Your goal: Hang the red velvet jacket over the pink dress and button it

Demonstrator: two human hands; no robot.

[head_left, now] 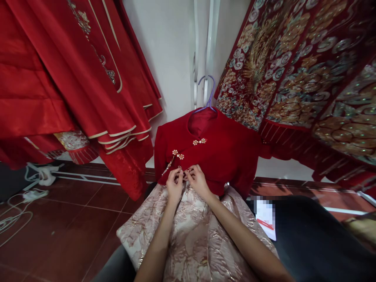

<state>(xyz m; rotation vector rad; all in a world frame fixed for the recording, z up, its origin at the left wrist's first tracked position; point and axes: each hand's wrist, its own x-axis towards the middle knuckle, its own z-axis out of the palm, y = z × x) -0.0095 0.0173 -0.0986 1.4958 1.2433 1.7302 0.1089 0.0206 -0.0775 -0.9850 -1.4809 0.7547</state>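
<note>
Forearms (157,239), hands (175,186) (199,181) nearly closed, pinching red jacket (226,156)

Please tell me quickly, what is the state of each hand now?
Left hand: closed, pinching at the lower front of the red jacket.
Right hand: closed, pinching the red jacket beside it; exact part too small to tell.

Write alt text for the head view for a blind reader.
A person's left hand and right hand pinch the lower front of a red fabric jacket with pearly flower-shaped clasps, on a purple hanger. Shiny pale-pink floral brocade fabric lies beneath; decorated red garments hang on both sides.
</note>
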